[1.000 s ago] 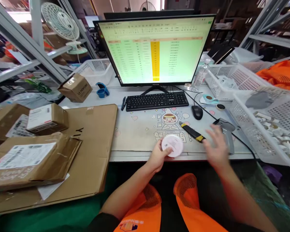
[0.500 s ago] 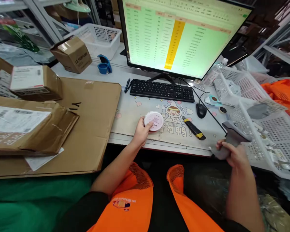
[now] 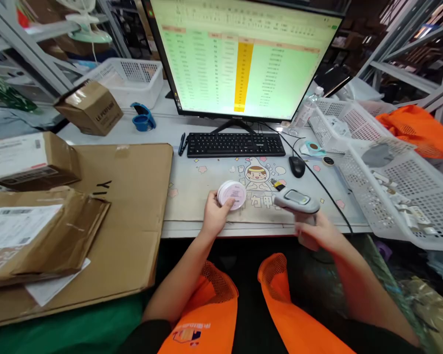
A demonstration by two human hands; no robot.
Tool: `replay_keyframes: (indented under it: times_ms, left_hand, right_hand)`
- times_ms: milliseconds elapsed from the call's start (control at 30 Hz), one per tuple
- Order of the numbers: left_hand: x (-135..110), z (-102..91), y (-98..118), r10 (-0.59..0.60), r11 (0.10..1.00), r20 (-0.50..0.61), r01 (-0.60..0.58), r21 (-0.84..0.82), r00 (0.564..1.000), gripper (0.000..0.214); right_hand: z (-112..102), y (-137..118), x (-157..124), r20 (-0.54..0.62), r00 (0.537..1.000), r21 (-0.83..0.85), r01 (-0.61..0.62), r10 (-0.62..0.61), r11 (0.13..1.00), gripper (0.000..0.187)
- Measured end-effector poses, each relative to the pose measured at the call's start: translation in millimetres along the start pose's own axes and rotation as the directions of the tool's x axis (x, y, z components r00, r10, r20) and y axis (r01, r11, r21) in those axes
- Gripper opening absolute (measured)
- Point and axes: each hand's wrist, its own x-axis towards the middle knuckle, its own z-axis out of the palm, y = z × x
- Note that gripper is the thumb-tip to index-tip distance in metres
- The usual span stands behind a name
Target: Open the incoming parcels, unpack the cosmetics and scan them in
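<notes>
Pinched in my left hand (image 3: 214, 215) is a round white-and-pink jar (image 3: 233, 195), its printed label face turned up toward me, just above the desk mat. My right hand (image 3: 317, 230) wraps round the handle of a grey barcode scanner (image 3: 296, 200), whose head points left toward the jar, a gap apart from it. Under the scanner head lies a yellow-and-black box cutter (image 3: 278, 184), mostly hidden. Behind the hands are a black keyboard (image 3: 236, 144) and a black mouse (image 3: 297, 166).
A lit monitor (image 3: 239, 64) stands at the back. Flattened cardboard (image 3: 133, 196) with parcels (image 3: 25, 236) covers the left side. White plastic baskets (image 3: 398, 196) line the right edge. A black cable (image 3: 325, 189) crosses the mat. A blue lidded object (image 3: 143, 118) sits behind the cardboard.
My right hand has lifted the scanner from beside the right basket and brought it left, over the box cutter. The left hand still holds the jar, slightly tilted. The view has shifted a little.
</notes>
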Motion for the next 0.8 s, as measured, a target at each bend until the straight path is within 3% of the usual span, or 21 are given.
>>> replay_keyframes:
  times_ms: [100, 167, 233, 333, 367, 433, 467, 533, 600, 667, 700, 800]
  left_hand:
    - [-5.6, -7.5, 0.0, -0.01, 1.0, 0.046, 0.009, 0.006, 0.999, 0.069]
    - [-12.9, -6.9, -0.3, -0.04, 0.999, 0.116, 0.041, -0.007, 0.992, 0.073]
    - [-22.6, -0.4, -1.2, -0.082, 0.996, 0.19, 0.086, -0.013, 0.978, 0.077]
    - [-38.9, 23.6, -4.5, -0.133, 0.991, 0.303, 0.135, 0.014, 0.944, 0.077]
    - [-44.6, 35.4, -6.4, -0.141, 0.99, 0.356, 0.141, 0.026, 0.924, 0.075]
    - [-57.4, 61.5, -11.5, -0.132, 0.991, 0.488, 0.127, 0.043, 0.863, 0.069]
    - [-64.6, 73.3, -14.4, -0.12, 0.993, 0.549, 0.11, 0.051, 0.827, 0.066]
    - [-78.3, 87.9, -20.1, -0.109, 0.994, 0.656, 0.08, 0.073, 0.747, 0.065]
    - [-82.1, 87.0, -25.3, -0.133, 0.991, 0.719, 0.071, 0.116, 0.683, 0.068]
    - [-69.9, 75.7, -31.6, -0.159, 0.985, 0.724, 0.062, 0.159, 0.671, 0.067]
    - [-60.0, 69.6, -35.8, -0.153, 0.985, 0.702, 0.048, 0.167, 0.696, 0.063]
    - [-40.0, 61.1, -49.7, -0.16, 0.981, 0.657, 0.042, 0.192, 0.737, 0.051]
  right_hand:
    - [-57.9, 19.3, 39.7, -0.309, 0.95, -0.223, -0.127, 0.054, 0.967, 0.043]
    - [-89.0, 29.7, 64.3, -0.381, 0.919, -0.307, -0.231, 0.103, 0.923, 0.04]
    - [-101.4, 36.1, 73.9, -0.463, 0.885, -0.425, -0.26, 0.038, 0.867, 0.039]
    - [-76.3, 38.4, 46.8, -0.546, 0.792, -0.554, -0.095, -0.275, 0.827, 0.047]
    - [-58.4, 38.2, 27.4, -0.503, 0.807, -0.521, 0.001, -0.308, 0.853, 0.051]
    - [-16.4, 37.6, -18.5, -0.308, 0.928, -0.294, 0.119, -0.212, 0.948, 0.056]
    - [4.3, 37.1, -39.9, -0.192, 0.973, -0.159, 0.096, -0.126, 0.983, 0.056]
    - [34.4, 35.4, -67.6, -0.092, 0.996, 0.043, -0.007, 0.011, 0.999, 0.053]
    - [32.5, 34.6, -71.5, -0.228, 0.969, 0.202, -0.044, 0.091, 0.978, 0.054]
    - [-9.3, 36.7, -68.2, -0.471, 0.872, 0.319, 0.023, 0.138, 0.948, 0.059]
    - [-40.4, 38.0, -71.6, -0.607, 0.779, 0.343, 0.079, 0.157, 0.936, 0.061]
    - [-125.5, 33.6, -119.5, -0.917, 0.374, 0.247, 0.269, 0.135, 0.931, 0.061]
